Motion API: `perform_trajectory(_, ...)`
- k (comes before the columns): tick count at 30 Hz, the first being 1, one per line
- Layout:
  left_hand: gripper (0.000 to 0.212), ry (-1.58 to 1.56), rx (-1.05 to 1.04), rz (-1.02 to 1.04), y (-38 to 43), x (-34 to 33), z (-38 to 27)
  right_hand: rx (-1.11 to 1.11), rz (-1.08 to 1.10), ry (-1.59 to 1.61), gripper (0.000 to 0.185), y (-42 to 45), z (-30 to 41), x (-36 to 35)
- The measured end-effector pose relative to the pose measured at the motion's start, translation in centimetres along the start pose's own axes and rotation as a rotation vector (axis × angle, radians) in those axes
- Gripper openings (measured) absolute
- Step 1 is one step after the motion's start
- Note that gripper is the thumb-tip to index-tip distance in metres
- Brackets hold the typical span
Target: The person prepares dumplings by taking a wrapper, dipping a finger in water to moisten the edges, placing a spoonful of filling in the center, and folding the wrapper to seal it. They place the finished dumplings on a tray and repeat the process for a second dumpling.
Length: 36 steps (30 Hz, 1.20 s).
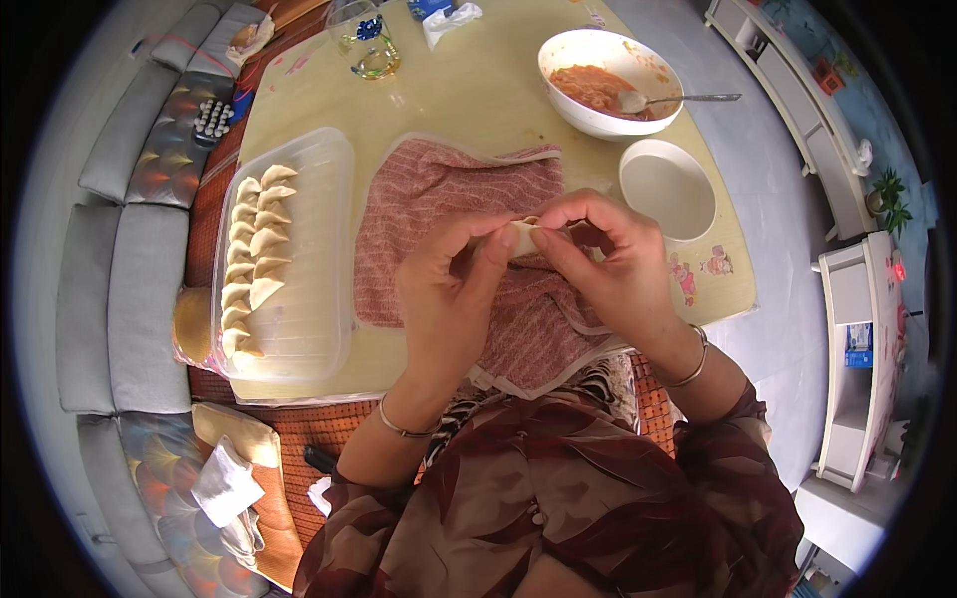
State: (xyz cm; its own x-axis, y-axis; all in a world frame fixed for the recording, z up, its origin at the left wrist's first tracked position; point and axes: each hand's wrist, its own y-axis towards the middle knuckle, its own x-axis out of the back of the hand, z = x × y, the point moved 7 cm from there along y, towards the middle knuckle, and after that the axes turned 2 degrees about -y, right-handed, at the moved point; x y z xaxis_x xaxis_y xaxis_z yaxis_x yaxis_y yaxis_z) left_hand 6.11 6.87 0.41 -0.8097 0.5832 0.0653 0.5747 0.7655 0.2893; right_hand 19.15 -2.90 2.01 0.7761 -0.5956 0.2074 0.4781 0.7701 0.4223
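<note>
Between my two hands is a folded dumpling [525,241], held above a pink striped towel [448,179]. My left hand [454,280] pinches its left end with thumb and forefinger. The thumb and forefinger of my right hand [609,254] press the other end along the upper edge; the fingers partly cover the dough. Left of the towel lies a clear plastic tray [321,247] with two rows of shaped dumplings [258,250] along its left side. A white bowl [561,112] of reddish filling [587,88], with a metal spoon [673,99] in it, stands at the back right.
Near my right hand sits a round white container [669,190], close to the table's right edge. A drinking glass [366,48] and a crumpled tissue [451,22] are at the far side of the pale yellow table [478,97]. A grey sofa [149,299] runs along the left.
</note>
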Motion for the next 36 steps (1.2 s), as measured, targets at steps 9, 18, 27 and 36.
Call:
perform_trajectory(9, 0.014, -0.041, 0.015, 0.022, 0.3, 0.2, 0.0, -0.116, 0.044, 0.130, 0.006, 0.0, -0.6, -0.1)
perform_trajectory(18, 0.014, -0.042, 0.074, 0.069, 0.3, 0.4, -0.1, -0.053, 0.070, 0.172, 0.010, 0.1, -0.1, -0.2)
perform_trajectory(27, 0.014, -0.076, 0.053, 0.102, 0.6, 0.2, -1.1, 0.030, 0.116, 0.056, 0.014, -0.5, 0.3, 0.9)
perform_trajectory(36, 0.012, -0.071, 0.031, 0.194, 0.5, 0.0, -1.1, 0.275, 0.041, -0.048, 0.018, -0.5, 1.6, 0.8)
